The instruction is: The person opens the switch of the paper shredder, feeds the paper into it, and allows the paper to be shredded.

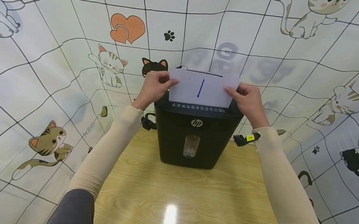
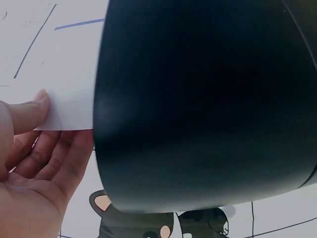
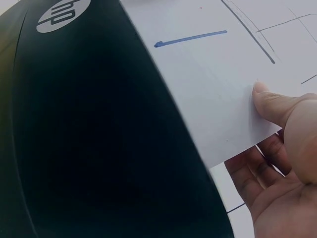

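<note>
A white sheet of paper [image 1: 211, 93] with a short blue pen stroke and a dark line near its top edge stands upright at the top of a black HP paper shredder [image 1: 178, 125]. Its lower edge is hidden behind the shredder's front rim. The left hand [image 1: 155, 86] pinches the sheet's left edge, thumb in front and fingers behind; the left wrist view shows this grip on the paper [image 2: 74, 99]. At the right edge, the right hand [image 1: 248, 99] pinches the sheet the same way, thumb on the paper [image 3: 208, 99] in the right wrist view.
The shredder stands on a light wooden table [image 1: 175, 183], its small front window [image 1: 191, 146] showing shredded bits. A white curtain [image 1: 203, 31] printed with cats and grid lines hangs close behind and on both sides.
</note>
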The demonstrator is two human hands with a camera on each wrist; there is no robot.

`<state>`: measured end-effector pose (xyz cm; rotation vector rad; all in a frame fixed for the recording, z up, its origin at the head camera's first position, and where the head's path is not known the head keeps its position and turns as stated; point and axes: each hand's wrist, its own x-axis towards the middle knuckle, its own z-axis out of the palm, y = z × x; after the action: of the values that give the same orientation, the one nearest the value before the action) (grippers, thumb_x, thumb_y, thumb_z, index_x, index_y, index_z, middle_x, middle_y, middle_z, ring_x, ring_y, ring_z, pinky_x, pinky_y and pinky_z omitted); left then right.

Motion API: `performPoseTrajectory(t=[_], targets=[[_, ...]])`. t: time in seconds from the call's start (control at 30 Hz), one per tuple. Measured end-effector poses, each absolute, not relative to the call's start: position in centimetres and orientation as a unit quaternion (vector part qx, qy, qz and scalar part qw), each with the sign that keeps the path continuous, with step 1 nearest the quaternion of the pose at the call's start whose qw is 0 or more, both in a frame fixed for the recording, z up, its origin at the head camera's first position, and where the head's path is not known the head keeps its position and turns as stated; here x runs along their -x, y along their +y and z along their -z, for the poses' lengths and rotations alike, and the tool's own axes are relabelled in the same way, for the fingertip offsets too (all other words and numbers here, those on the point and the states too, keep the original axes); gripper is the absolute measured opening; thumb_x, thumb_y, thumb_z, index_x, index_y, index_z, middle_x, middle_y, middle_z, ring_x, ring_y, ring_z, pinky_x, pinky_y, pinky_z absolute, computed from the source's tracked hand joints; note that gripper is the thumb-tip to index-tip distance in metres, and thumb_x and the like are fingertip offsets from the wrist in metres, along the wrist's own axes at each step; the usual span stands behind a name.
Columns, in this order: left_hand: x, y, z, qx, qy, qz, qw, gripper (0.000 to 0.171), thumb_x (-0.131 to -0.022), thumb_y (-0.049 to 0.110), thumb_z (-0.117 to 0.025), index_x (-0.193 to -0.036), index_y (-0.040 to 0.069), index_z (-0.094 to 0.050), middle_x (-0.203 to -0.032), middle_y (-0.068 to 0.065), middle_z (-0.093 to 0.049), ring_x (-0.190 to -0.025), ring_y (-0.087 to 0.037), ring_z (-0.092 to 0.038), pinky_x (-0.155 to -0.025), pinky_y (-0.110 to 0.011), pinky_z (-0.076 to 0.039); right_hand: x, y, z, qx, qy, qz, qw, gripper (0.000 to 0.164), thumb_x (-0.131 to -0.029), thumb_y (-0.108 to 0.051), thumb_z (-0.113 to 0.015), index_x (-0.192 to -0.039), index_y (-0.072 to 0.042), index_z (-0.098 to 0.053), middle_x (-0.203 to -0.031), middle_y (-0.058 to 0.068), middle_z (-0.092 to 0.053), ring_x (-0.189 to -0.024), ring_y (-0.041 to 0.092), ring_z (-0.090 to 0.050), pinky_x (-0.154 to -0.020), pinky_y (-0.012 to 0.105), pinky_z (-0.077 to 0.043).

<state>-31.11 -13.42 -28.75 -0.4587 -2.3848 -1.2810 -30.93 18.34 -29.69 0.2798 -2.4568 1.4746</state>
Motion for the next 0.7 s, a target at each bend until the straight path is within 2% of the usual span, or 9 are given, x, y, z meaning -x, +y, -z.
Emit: performPoseTrajectory(t=[0.1, 0.27, 0.53, 0.7], targets=[[31.13, -13.47, 28.97, 0.158, -0.853, 0.461, 0.189, 0.022, -0.083, 0.035, -0.071, -0.094, 0.016, -0.073, -0.086, 0.001, -0.071, -0.077, -0.008, -0.062, -0.070, -0.026, -0.047, 30.93, 18.31, 29.94, -0.099, -0.849, -0.504, 0.124, 0.046, -0.078, -0.052, -0.068, -0.111, -0.019, -0.070, -0.101, -0.002, -0.067, -0.090, 0.014, -0.056, -0.073, 0.025, -0.042], [31.07, -13.64, 29.23, 0.159, -0.853, 0.460, 0.186, 0.024, -0.083, 0.035, -0.071, -0.096, 0.016, -0.074, -0.086, 0.001, -0.072, -0.077, -0.008, -0.063, -0.071, -0.026, -0.048, 30.83, 18.29, 30.16, -0.104, -0.852, -0.500, 0.116, 0.048, -0.078, -0.053, -0.067, -0.114, -0.021, -0.069, -0.107, 0.000, -0.068, -0.092, 0.014, -0.058, -0.076, 0.025, -0.043], [31.04, -13.85, 29.31, 0.170, -0.852, 0.458, 0.192, 0.021, -0.083, 0.036, -0.071, -0.088, 0.016, -0.073, -0.081, 0.001, -0.071, -0.074, -0.009, -0.060, -0.068, -0.025, -0.045, 30.62, 18.27, 30.20, -0.116, -0.852, -0.495, 0.122, 0.046, -0.079, -0.054, -0.066, -0.113, -0.023, -0.069, -0.103, -0.001, -0.068, -0.088, 0.016, -0.056, -0.073, 0.027, -0.042], [31.04, -13.94, 29.29, 0.165, -0.853, 0.456, 0.192, 0.020, -0.082, 0.036, -0.071, -0.086, 0.017, -0.073, -0.080, 0.002, -0.070, -0.074, -0.009, -0.059, -0.067, -0.025, -0.044, 30.63, 18.20, 30.29, -0.113, -0.851, -0.499, 0.119, 0.047, -0.079, -0.054, -0.066, -0.114, -0.023, -0.068, -0.105, 0.000, -0.069, -0.092, 0.013, -0.061, -0.077, 0.026, -0.045]])
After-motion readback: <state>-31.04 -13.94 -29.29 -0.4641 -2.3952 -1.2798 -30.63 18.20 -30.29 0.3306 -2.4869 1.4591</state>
